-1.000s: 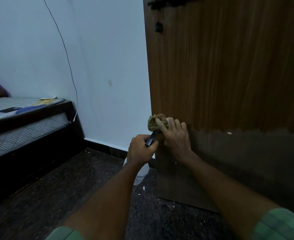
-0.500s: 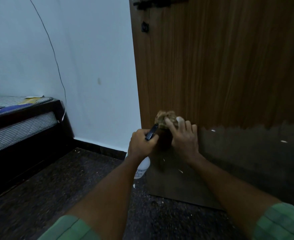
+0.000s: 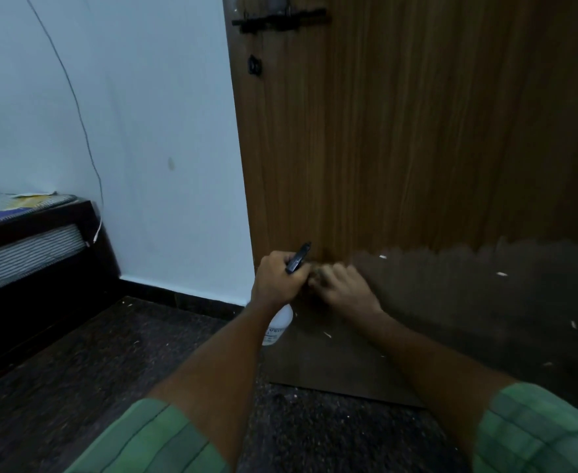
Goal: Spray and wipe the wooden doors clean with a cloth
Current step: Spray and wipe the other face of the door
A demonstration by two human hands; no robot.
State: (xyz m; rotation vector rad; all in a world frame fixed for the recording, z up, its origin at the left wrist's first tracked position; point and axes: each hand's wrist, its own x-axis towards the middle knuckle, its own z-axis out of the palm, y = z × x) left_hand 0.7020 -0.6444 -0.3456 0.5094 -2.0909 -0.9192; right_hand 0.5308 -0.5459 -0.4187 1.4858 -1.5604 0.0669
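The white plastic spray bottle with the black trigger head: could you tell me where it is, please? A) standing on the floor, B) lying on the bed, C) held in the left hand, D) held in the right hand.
C: the left hand grips the white plastic spray bottle by its neck.

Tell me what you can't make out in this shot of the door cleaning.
Head view only:
- Cloth: mostly hidden under the right hand and motion-blurred.
- Spray bottle: body largely covered by the left hand; label print too small to read.
- Wooden door: top and right side cut off by the frame edges.
- Latch: dark, details unclear.
- Bed: cut off at the left edge.
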